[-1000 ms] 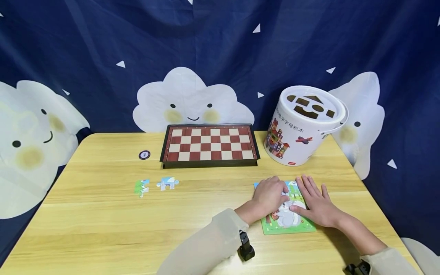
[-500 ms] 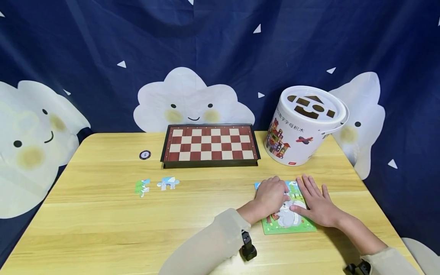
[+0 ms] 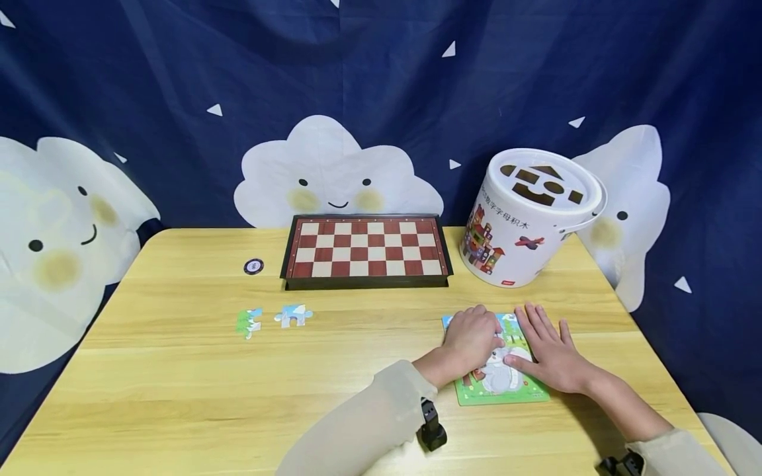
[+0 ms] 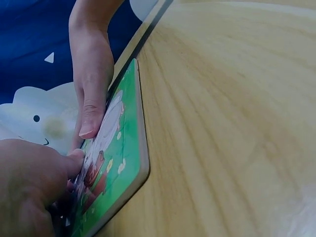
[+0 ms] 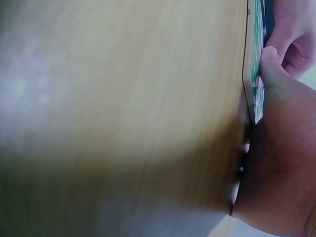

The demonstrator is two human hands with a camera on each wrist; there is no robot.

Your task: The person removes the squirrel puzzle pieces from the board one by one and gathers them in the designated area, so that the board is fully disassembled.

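A small framed jigsaw puzzle (image 3: 503, 390) with a grey squirrel picture and green border lies flat on the table. My left hand (image 3: 470, 340) is over its upper left part, fingers bent down to the surface; they hide what is under them, and I cannot tell if a piece is pinched. Spread along the right edge, my right hand (image 3: 556, 360) has straight fingers, its thumb resting on the picture. In the left wrist view, the left thumb (image 4: 74, 163) comes close to the right thumb (image 4: 91, 121) over the puzzle. Two loose jigsaw pieces, one green (image 3: 247, 322) and one blue-white (image 3: 293, 315), lie farther left.
Behind stands a red-and-white chessboard (image 3: 368, 250) in a black frame. A white bucket (image 3: 506, 244) with shaped holes in its lid is at the back right. One dark round chip (image 3: 253, 266) lies left of the chessboard. A dark blue cloud-print curtain (image 3: 381, 66) hangs behind the table.
The whole head view has shifted slightly to the right. Both hands keep their places on the puzzle, and the loose pieces have not moved on the table.
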